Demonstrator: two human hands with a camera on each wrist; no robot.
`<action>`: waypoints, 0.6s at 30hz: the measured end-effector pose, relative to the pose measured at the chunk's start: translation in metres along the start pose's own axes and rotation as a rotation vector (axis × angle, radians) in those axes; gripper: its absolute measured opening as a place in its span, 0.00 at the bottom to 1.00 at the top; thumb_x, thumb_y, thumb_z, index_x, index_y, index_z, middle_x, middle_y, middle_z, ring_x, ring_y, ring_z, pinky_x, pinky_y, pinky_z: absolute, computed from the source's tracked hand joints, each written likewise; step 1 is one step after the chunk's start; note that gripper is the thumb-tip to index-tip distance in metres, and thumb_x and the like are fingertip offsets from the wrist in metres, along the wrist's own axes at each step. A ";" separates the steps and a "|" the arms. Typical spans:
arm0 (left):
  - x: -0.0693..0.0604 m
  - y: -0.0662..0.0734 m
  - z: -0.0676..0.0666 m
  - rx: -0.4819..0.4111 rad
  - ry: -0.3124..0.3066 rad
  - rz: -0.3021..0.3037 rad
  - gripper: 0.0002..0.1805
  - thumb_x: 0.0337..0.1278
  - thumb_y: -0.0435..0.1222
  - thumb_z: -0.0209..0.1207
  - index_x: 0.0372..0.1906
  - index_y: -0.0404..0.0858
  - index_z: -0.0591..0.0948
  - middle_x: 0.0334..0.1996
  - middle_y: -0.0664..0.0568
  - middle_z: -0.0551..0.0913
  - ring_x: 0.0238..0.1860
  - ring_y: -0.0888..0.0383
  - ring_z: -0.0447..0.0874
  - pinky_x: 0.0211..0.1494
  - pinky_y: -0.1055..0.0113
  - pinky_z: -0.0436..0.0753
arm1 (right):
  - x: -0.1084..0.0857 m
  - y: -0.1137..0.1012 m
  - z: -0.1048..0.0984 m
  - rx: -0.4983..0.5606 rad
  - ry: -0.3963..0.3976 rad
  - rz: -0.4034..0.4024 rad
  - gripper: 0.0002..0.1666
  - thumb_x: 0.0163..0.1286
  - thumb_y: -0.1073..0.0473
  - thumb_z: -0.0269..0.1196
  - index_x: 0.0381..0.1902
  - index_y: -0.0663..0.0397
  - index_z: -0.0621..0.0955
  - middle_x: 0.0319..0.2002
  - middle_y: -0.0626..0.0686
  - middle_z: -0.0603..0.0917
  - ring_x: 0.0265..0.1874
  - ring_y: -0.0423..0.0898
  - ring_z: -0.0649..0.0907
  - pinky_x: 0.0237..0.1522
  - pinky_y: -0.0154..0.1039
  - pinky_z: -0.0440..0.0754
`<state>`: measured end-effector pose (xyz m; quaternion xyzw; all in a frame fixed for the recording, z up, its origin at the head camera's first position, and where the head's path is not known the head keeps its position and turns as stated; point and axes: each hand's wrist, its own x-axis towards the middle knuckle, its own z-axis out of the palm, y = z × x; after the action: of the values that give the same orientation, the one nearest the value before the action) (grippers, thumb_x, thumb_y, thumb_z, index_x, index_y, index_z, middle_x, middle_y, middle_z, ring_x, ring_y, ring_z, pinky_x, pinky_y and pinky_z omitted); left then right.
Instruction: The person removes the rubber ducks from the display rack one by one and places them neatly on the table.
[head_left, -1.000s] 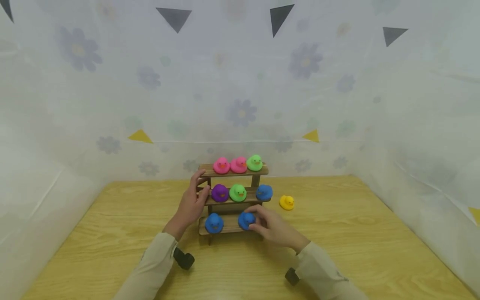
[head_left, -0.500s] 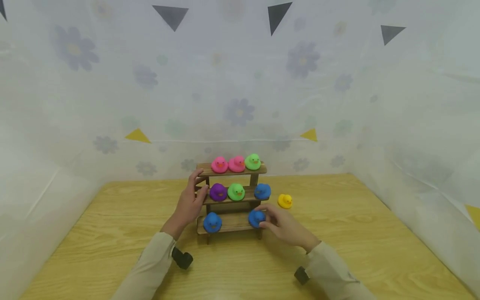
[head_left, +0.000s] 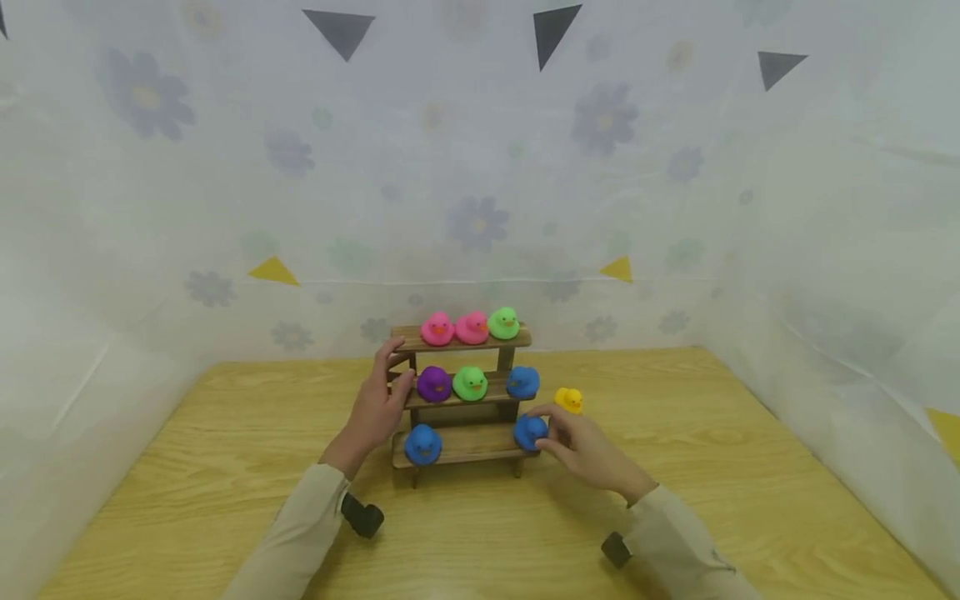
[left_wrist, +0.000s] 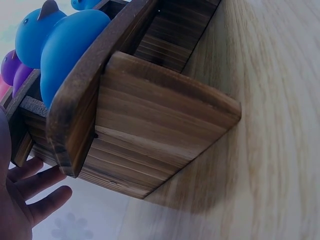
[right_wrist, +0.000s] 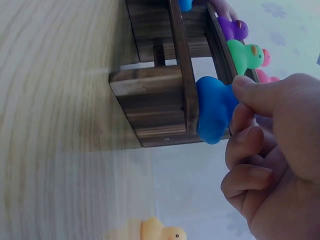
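Observation:
A three-tier wooden rack (head_left: 465,446) stands on the table. At the right end of its bottom shelf, my right hand (head_left: 592,454) pinches a blue rubber duck (head_left: 529,432) between thumb and index finger. The right wrist view shows the same blue duck (right_wrist: 212,110) against the shelf end, its head partly behind the fingertips. My left hand (head_left: 377,410) holds the rack's left side, thumb by the middle shelf and index fingertip at the top shelf. Another blue duck (head_left: 423,445) sits on the bottom shelf's left end, seen large in the left wrist view.
On the middle shelf sit a purple duck (head_left: 434,384), a green duck (head_left: 470,384) and a blue duck (head_left: 522,382). Two pink ducks (head_left: 438,329) and a green duck (head_left: 504,323) line the top. A yellow duck (head_left: 568,400) stands on the table (head_left: 675,467) right of the rack.
My right hand has moved the blue duck rightward along the bottom shelf, from right of the middle to the right end. The left hand stays at the rack's left side.

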<state>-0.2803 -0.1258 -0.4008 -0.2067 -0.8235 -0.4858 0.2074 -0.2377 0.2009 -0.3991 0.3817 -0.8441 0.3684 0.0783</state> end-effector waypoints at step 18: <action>-0.003 -0.002 0.000 0.003 -0.012 -0.014 0.27 0.73 0.37 0.45 0.72 0.48 0.55 0.63 0.35 0.71 0.52 0.37 0.79 0.46 0.45 0.80 | -0.020 0.027 -0.049 -0.065 0.032 0.195 0.19 0.69 0.64 0.60 0.56 0.56 0.74 0.23 0.47 0.74 0.17 0.34 0.68 0.22 0.32 0.70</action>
<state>-0.2786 -0.1270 -0.4038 -0.2034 -0.8270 -0.4848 0.1991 -0.2499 0.2580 -0.3873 0.2889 -0.8874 0.3527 0.0676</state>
